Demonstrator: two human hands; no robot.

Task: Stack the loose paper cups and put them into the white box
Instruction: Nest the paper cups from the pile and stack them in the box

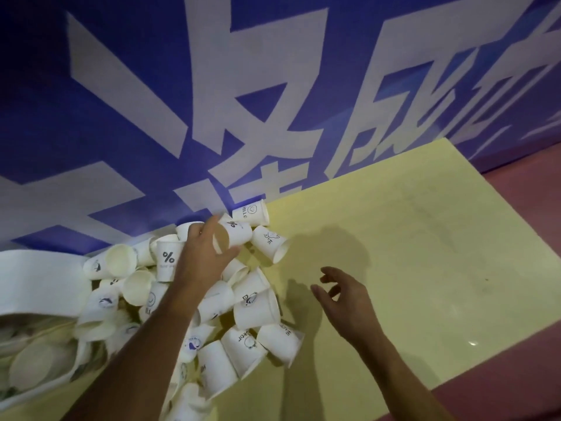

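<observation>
**Loose paper cups** (255, 311): white, printed with small dark logos. They are heaped in a disordered pile on the left part of the table, running from the far edge by the wall to the near edge. Most lie on their sides, mouths pointing every way.

**Held cup** (239, 230): 1 white cup marked "%", at the far end of the pile, tipped sideways with its mouth toward the camera. The left hand (206, 247) grasps it at the rim, fingers and thumb curled round it.

**Right hand** (343, 296): above bare tabletop just right of the pile, fingers spread and loosely bent, holding nothing.

**Far strays**: 1 cup marked "HELLO" (250, 212), on its side against the wall. 1 cup marked "HI" (271, 243), on its side just right of the held cup.

**White box** (36, 281): at the near left, flap open, touching the pile. It holds several white cups, too blurred to tell how they are arranged.

**Table** (394, 253): pale yellow top.

**Wall** (121, 117): blue with large white characters.

**Floor** (531, 208): dull red, at the right.
</observation>
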